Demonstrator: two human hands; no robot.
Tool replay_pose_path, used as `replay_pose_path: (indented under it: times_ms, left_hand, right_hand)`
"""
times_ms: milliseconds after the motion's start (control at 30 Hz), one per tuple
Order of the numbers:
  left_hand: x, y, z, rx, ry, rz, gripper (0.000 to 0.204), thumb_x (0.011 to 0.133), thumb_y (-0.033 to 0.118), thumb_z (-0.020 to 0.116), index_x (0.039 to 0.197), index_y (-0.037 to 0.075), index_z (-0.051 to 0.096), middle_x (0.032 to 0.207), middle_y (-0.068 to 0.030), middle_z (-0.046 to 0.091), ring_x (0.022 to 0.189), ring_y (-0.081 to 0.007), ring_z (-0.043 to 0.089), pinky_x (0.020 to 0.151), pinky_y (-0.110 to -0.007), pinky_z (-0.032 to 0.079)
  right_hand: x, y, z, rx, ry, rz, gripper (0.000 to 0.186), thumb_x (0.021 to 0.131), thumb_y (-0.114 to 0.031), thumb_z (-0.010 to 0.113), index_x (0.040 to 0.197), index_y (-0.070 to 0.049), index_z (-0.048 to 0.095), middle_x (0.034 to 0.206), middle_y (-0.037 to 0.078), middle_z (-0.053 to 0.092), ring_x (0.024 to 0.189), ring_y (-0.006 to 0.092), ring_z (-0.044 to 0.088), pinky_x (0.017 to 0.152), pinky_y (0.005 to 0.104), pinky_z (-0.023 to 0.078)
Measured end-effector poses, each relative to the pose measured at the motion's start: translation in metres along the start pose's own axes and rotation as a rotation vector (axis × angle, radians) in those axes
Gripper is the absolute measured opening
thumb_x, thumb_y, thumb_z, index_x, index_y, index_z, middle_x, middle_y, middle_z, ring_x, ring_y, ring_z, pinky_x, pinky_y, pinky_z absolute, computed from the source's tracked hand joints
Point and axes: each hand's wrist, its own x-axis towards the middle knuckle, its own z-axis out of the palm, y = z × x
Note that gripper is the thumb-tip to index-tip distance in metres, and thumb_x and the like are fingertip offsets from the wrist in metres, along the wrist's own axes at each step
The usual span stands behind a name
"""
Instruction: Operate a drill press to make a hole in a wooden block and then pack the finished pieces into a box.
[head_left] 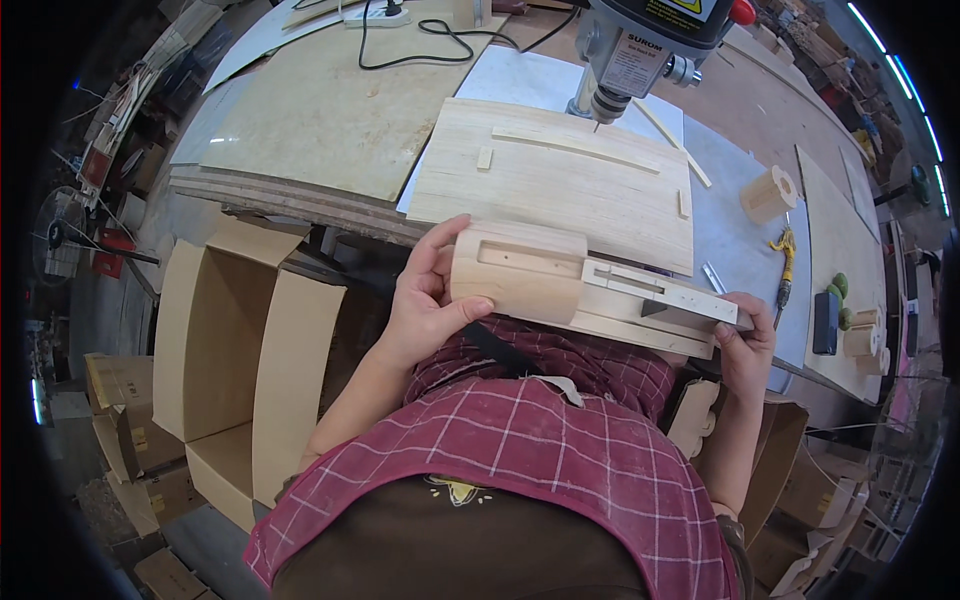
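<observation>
My left hand (425, 310) is closed round the left end of a pale wooden block (520, 292) with rounded sides and a long recessed slot in its face. Its thumb presses the front side while the fingers curl over the far side. From the block's right end extends a narrow wooden slide (640, 330) with slots and a dark metal strip (690, 314) along it. At the far right end of this slide, my right hand (750, 350) pinches with thumb and fingers. Both pieces are held level over my lap, just off the table's near edge.
Behind my hands lies a flat wooden board (560, 190) with thin strips on it, under a drill press (640, 65). Right of it are a round wooden piece (768, 195) and a yellow-and-black tool (785, 270). An open cardboard box (290, 370) stands at left.
</observation>
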Motion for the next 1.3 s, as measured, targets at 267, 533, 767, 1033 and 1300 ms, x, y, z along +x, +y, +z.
replay_pose_path:
  times_ms: [267,533,767,1033,1300]
  left_hand:
    - [-0.002,-0.012,0.011,-0.029,-0.075,-0.057,0.076,0.07,-0.002,0.069,0.132,0.01,0.027,0.104,-0.0073,0.055,0.093,-0.0105,0.053,0.075,-0.021,0.044]
    - [-0.007,-0.02,0.029,0.097,-0.098,0.039,0.083,0.074,0.004,0.066,0.138,0.008,0.013,0.11,-0.0121,0.055,0.098,-0.0179,0.053,0.083,-0.027,0.042]
    - [0.01,-0.016,0.025,0.519,-0.092,0.127,0.091,0.072,0.015,0.069,0.138,0.004,0.008,0.109,-0.0217,0.054,0.099,-0.0292,0.056,0.085,-0.031,0.042]
    - [0.052,-0.026,0.035,0.708,0.026,0.257,0.093,0.067,0.019,0.071,0.137,0.005,0.012,0.106,-0.0233,0.054,0.096,-0.0385,0.054,0.082,-0.038,0.043]
    - [0.097,-0.085,0.033,0.505,0.085,0.165,0.086,0.066,0.025,0.072,0.133,0.006,0.022,0.106,-0.0221,0.053,0.097,-0.0367,0.053,0.081,-0.04,0.043]
  right_hand:
    - [-0.005,0.005,0.018,0.013,0.023,0.047,0.026,0.074,0.003,0.061,0.098,-0.003,0.053,0.097,0.004,0.056,0.088,0.0114,0.051,0.078,0.0232,0.04]
    - [0.003,0.008,0.053,-0.063,-0.038,-0.011,0.026,0.08,0.001,0.057,0.104,-0.004,0.047,0.099,0.003,0.05,0.09,0.0095,0.049,0.077,0.0223,0.041]
    - [0.019,0.011,0.064,-0.185,-0.044,-0.072,0.034,0.075,0.008,0.059,0.104,-0.003,0.044,0.099,0.004,0.048,0.092,0.0115,0.049,0.08,0.0237,0.041]
    - [0.065,0.034,0.049,-0.373,0.095,-0.279,0.032,0.07,0.0,0.067,0.097,-0.003,0.05,0.085,0.004,0.051,0.081,0.0146,0.049,0.071,0.026,0.042]
    - [0.096,0.055,0.04,-1.075,0.101,-0.363,0.031,0.066,-0.012,0.072,0.09,-0.003,0.054,0.078,0.008,0.055,0.074,0.0226,0.048,0.067,0.0312,0.04]
